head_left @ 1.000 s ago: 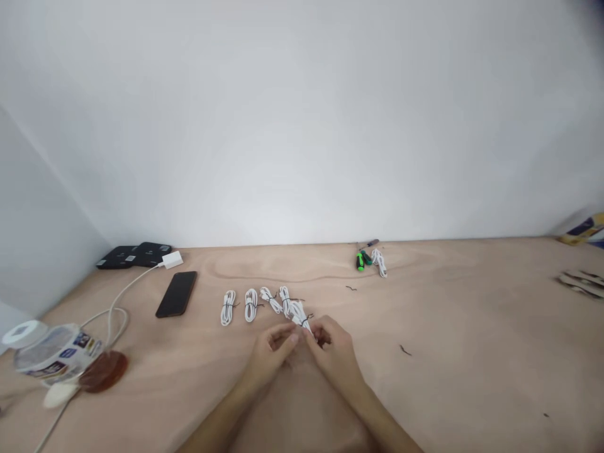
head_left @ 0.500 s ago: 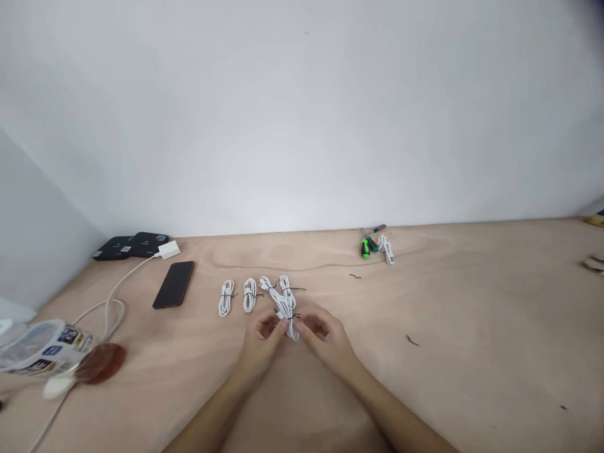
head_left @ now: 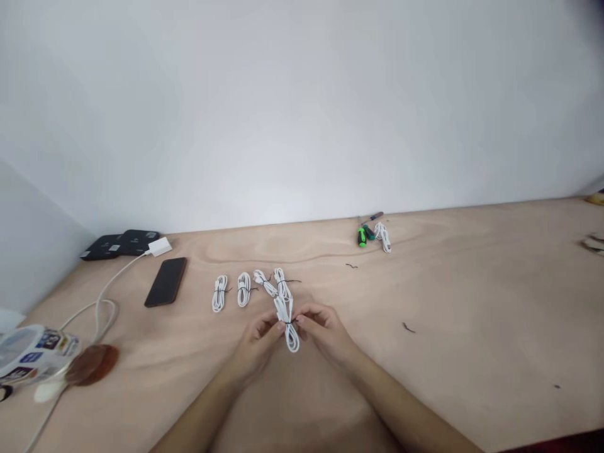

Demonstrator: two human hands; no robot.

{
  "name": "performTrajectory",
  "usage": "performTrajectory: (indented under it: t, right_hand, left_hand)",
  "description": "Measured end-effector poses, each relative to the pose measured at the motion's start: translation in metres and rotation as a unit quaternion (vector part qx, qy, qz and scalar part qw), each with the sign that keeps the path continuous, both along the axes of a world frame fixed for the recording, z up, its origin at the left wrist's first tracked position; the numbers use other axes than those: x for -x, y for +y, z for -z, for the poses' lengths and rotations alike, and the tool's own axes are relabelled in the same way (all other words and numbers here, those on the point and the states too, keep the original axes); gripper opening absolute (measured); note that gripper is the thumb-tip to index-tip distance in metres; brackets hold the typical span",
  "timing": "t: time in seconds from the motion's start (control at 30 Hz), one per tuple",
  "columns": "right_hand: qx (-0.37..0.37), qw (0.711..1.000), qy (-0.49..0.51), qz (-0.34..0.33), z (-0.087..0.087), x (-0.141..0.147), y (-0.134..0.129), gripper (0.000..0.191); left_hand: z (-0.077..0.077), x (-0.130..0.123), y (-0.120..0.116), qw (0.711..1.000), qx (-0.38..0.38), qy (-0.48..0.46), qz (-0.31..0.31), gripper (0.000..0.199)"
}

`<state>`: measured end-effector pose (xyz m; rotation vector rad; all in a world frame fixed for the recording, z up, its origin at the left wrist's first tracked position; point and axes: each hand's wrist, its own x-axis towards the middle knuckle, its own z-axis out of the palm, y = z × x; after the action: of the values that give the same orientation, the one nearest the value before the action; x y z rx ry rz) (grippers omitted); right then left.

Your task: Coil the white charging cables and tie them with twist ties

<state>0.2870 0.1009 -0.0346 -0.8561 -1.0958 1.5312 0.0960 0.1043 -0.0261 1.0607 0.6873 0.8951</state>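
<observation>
A coiled white cable (head_left: 291, 338) is held up between my two hands, with a thin black twist tie round its middle. On its left side, my left hand (head_left: 260, 335) is closed, thumb and fingers gripping the coil. My right hand (head_left: 324, 328) pinches the twist tie's end (head_left: 296, 319) at the coil's right side. Just beyond my hands lie several more tied white cables: one at the far left (head_left: 219, 293), one beside it (head_left: 243, 289), a slanted one (head_left: 265, 283) and one directly behind the held coil (head_left: 282, 283).
A dark phone (head_left: 166, 282), black flat boxes (head_left: 134, 242) and a white charger (head_left: 159, 246) with its cord sit at left. Nearer stands a clear plastic jar (head_left: 42, 352) by a reddish-brown lid (head_left: 93, 365). Screwdrivers (head_left: 362, 237) and another white cable (head_left: 383, 238) lie near the wall. Loose ties (head_left: 408, 328) lie at right.
The held cable has turned, so its lower loop now shows more fully below my fingers. My right fingers have closed in on the tie's end. The whole view has shifted slightly.
</observation>
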Motion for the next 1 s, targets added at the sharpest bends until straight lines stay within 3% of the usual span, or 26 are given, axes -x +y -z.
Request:
performTrajectory:
  t: [0.13, 0.27, 0.4, 0.53, 0.7, 0.83, 0.93, 1.0]
  right_hand:
    - [0.077, 0.995, 0.050, -0.051, -0.003, -0.005, -0.001, 0.030]
    - [0.083, 0.995, 0.031, -0.050, -0.007, -0.008, -0.001, 0.033]
    - [0.038, 0.998, -0.008, -0.045, -0.005, -0.009, 0.000, 0.030]
    - [-0.023, 0.997, -0.052, -0.047, -0.003, -0.008, 0.002, 0.029]
    - [-0.139, 0.982, -0.124, -0.025, -0.009, -0.007, 0.001, 0.025]
    - [-0.220, 0.957, -0.190, -0.013, -0.019, -0.010, -0.004, 0.025]
    - [-0.221, 0.953, -0.204, -0.012, -0.019, -0.013, -0.005, 0.026]
    - [-0.187, 0.962, -0.196, 0.009, -0.014, -0.014, -0.003, 0.027]
  left_hand:
    - [-0.013, 0.006, 0.003, 0.996, -0.051, 0.063, 0.044, 0.033]
    - [-0.014, 0.011, 0.007, 0.982, -0.120, 0.145, -0.014, 0.027]
    - [-0.005, 0.010, 0.008, 0.971, -0.147, 0.175, -0.067, 0.022]
    - [0.002, 0.010, 0.008, 0.973, -0.138, 0.165, -0.081, 0.024]
    - [0.007, 0.010, 0.007, 0.990, -0.097, 0.097, -0.038, 0.035]
    - [0.003, 0.011, 0.006, 0.996, -0.067, 0.056, 0.026, 0.039]
    - [-0.003, 0.013, 0.006, 0.991, -0.089, 0.086, 0.056, 0.038]
    - [-0.005, 0.014, 0.006, 0.983, -0.124, 0.131, 0.039, 0.038]
